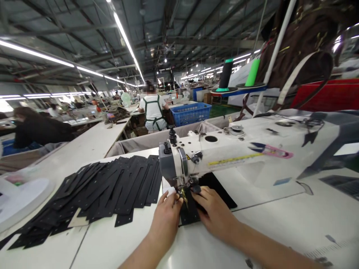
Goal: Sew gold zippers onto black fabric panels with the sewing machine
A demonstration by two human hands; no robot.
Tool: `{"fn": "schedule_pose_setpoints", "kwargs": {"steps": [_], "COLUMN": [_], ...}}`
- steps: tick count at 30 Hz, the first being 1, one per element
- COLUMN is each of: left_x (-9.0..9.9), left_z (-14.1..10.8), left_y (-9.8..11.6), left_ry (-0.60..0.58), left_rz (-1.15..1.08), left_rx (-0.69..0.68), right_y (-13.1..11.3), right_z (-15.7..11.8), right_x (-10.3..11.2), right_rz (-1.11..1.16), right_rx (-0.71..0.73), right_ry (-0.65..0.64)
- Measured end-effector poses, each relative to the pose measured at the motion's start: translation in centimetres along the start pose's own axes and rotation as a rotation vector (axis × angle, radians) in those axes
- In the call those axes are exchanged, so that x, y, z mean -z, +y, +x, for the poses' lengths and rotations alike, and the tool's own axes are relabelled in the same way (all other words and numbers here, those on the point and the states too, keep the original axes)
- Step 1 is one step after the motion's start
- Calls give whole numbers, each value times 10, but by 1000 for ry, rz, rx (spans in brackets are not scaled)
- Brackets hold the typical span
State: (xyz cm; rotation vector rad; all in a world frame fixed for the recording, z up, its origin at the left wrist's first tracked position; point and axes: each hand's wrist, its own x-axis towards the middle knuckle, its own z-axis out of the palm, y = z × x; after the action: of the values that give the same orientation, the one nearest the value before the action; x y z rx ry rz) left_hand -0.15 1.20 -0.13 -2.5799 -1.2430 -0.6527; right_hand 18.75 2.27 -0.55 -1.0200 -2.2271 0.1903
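A black flat piece of material (190, 216) lies under the head of a white sewing machine (246, 149), with a gold-coloured metal part (184, 195) near the needle. My left hand (166, 215) grips the piece's left edge, fingers bent and pressed together beside a small white item (169, 191). From the right, my right hand (215, 209) holds the same piece, its thumb beneath the fingers and a dark cover on one fingertip. Behind that hand a larger black sheet (215, 188) lies on the machine table. The needle point is hidden.
Slotted black strips (112, 186) lie in a heap left of the machine. Pink-handled thread snips (277, 151) rest on the machine arm. Thread cones (226, 74) stand behind. A blue crate (191, 113) and a person in a green-strapped apron (153, 110) are farther back.
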Motion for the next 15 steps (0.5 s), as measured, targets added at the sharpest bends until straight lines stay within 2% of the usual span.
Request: {"fn": "schedule_pose_setpoints", "kwargs": {"steps": [3, 10, 15], "left_x": [0, -2, -5], "left_z": [1, 5, 3], "left_y": [1, -6, -6], "left_ry": [-10, -33, -11], "left_rz": [-17, -54, -30], "left_rx": [36, 36, 21], "right_y": [7, 12, 14], "right_z": [11, 16, 22], "right_x": [-3, -12, -12], "right_rz": [-10, -37, -8], "right_rx": [-26, -67, -13], "right_ry": [-79, -37, -19]}}
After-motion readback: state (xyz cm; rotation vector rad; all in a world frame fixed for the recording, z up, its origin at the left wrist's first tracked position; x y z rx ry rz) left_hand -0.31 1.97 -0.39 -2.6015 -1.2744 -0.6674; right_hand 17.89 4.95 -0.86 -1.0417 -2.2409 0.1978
